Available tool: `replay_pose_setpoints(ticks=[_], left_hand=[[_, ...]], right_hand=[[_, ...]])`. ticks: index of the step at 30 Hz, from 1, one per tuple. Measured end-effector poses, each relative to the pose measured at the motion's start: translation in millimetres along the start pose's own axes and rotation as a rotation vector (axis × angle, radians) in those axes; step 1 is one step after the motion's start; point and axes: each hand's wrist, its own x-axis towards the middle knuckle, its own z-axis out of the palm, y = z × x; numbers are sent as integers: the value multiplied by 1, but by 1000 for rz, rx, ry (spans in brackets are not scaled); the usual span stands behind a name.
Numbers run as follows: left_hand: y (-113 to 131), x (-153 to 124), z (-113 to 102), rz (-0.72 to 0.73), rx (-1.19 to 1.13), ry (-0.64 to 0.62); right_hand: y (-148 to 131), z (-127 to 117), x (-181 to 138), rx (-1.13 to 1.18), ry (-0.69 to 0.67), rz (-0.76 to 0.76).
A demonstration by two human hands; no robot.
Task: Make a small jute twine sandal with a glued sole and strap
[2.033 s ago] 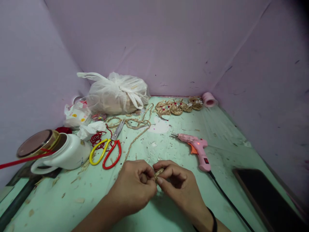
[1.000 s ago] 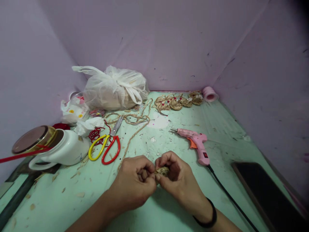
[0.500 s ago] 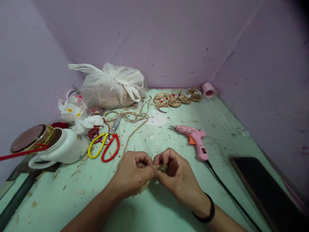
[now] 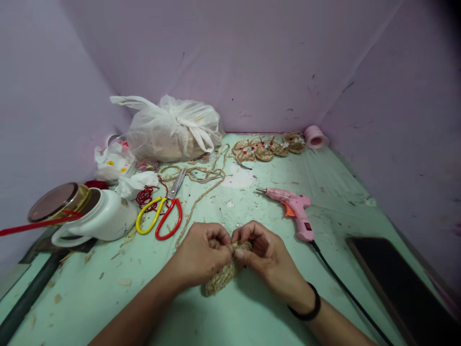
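Observation:
Between my fingers is a piece of coiled, braided straw (image 4: pixel 222 280), its lower end hanging below my left hand. My left hand (image 4: pixel 201 252) is closed, with thumb and fingers pinching the piece's upper edge. My right hand (image 4: pixel 268 257), a black band on its wrist, grips the other side with thumb and bent fingers. The fingertips nearly meet, and part of the piece is hidden behind them. From near my left hand a straw braid (image 4: pixel 196 202) runs back across the table to a loose tangle. Scissors (image 4: pixel 167 206) with one yellow and one red handle lie left of it.
A pink glue gun (image 4: pixel 293 209) with a black cord and a dark phone (image 4: pixel 392 283) lie at right. Straw ornaments with beads (image 4: pixel 262 149) and a pink spool (image 4: pixel 316 137) sit at the back. Left are a white plastic bag (image 4: pixel 173 127), a white pitcher (image 4: pixel 117 216) and red yarn (image 4: pixel 147 197).
The straw piece has turned in my hands, so more of its braided surface shows below my left hand. Both hands still pinch it. The whole view has shifted slightly.

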Motion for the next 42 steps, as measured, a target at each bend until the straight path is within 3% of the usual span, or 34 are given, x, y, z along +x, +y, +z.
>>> replay_pose_setpoints(ticks=[4, 11, 17, 23, 31, 39, 42], left_hand=[[-2, 0, 0, 19, -15, -8], [-8, 3, -12, 39, -98, -192], [-8, 4, -9, -140, -28, -79], [-8, 3, -4, -26, 3, -22], [-11, 3, 7, -14, -70, 54], [-14, 2, 6, 36, -55, 28], [-11, 0, -1, 0, -96, -77]], right_hand=[[3, -2, -1, -146, 54, -71], [4, -5, 1, -240, 74, -51], [8, -2, 2, -237, 88, -72], [9, -2, 1, -250, 92, -125], [6, -2, -1, -232, 21, -35], [12, 4, -4, -208, 37, -174], [13, 4, -4, -208, 58, -187]])
